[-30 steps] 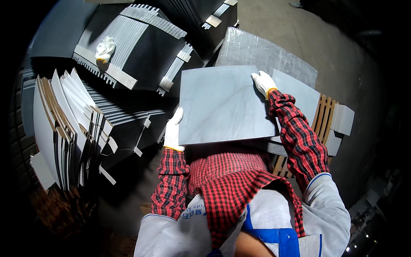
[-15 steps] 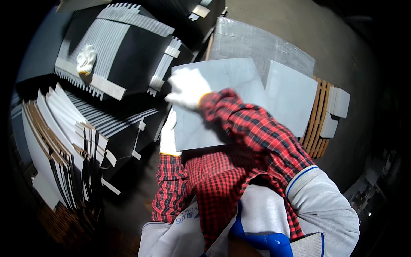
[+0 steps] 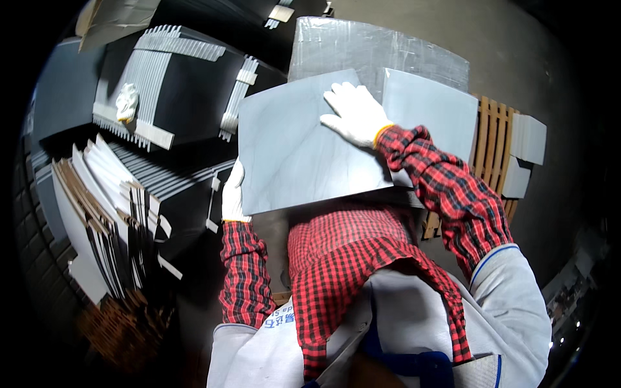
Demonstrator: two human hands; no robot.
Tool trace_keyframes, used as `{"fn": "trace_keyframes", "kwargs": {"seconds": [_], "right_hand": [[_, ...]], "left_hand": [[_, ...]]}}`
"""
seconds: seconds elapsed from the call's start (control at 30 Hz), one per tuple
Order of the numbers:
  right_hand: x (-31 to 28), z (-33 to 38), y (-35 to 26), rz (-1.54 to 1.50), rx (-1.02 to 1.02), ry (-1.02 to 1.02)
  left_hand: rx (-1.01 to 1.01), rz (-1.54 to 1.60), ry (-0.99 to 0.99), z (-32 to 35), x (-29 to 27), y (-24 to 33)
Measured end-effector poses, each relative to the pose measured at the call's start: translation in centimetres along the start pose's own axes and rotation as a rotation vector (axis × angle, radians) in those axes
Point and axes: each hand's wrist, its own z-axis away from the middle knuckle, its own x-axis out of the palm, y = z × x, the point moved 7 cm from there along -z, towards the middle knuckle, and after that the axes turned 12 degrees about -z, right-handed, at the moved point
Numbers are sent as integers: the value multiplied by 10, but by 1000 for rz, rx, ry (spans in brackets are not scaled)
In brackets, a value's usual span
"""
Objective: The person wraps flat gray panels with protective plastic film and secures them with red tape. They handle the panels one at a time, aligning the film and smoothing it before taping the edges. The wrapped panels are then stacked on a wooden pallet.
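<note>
A grey marbled tile (image 3: 294, 145) lies in front of me, tilted a little, its near edge above my red checked apron. My left hand (image 3: 234, 194), in a white knitted glove, grips its left edge; some of the fingers are hidden. My right hand (image 3: 354, 115), gloved alike, rests flat on the tile's upper right part, fingers spread. Just right of that hand is a second pale grey tile (image 3: 430, 113), partly covered by my right sleeve.
Behind the tiles stands a film-wrapped grey block (image 3: 381, 48). A slatted wooden pallet (image 3: 495, 142) with white blocks (image 3: 527, 139) is at the right. To the left are upright white sheets (image 3: 107, 194) and a strapped dark stack (image 3: 197, 87) bearing a spare glove (image 3: 127, 102).
My right hand has swept rightward from the tile's far left corner and now lies flat on it. The tile has shifted slightly left and turned, with my left hand staying at its edge.
</note>
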Motion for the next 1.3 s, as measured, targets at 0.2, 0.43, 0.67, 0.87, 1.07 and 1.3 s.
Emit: {"fn": "trace_keyframes", "kwargs": {"seconds": [0.2,0.43,0.67,0.87,1.07,1.3], "right_hand": [[36,54,-165,-413,-387,-104],[-29,99,-46,-205,-69,-77],[3,133,42,-547,647,234],[-1,178,56,-765,679,532],[-31,279,103,-755,743,869],[-20,367,169,-747,784,1059]], "left_hand": [[52,-121,-130,4,10,-4],[132,-73,-61,3,-14,-25],[244,-324,-61,22,20,-8],[466,-682,-27,58,56,4],[472,-824,-133,54,144,-43],[324,-751,-383,-22,189,-144]]}}
